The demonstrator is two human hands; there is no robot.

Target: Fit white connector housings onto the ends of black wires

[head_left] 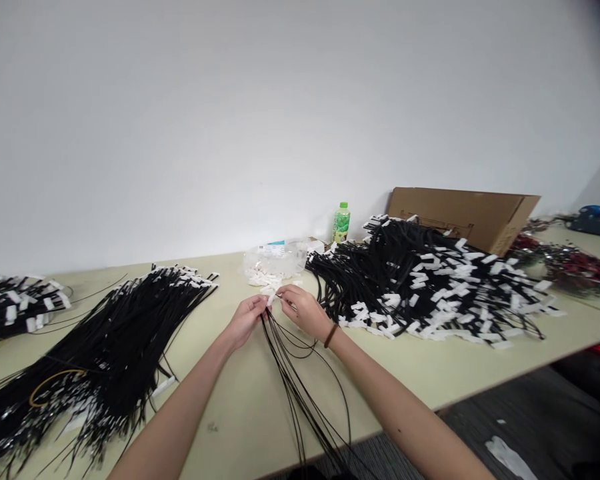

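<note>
At the middle of the table, my left hand [249,319] pinches a small white connector [271,299] between thumb and fingers. Thin black wires [290,380] run from it down over the table's front edge. My right hand [304,311], a brown band at its wrist, is closed close beside the connector. Its fingertips pinch something thin, probably a wire end, too small to make out for certain. Just behind both hands lies a clear plastic bag [290,257] with small white pieces [260,276] spilling at its front.
A large heap of black cables with white connectors [430,280] covers the right side, before a cardboard box [460,212]. Bundled black wires [115,340] lie at left, more [15,303] beyond. A green-capped bottle [341,223] stands by the wall. Red wires [580,267] lie far right.
</note>
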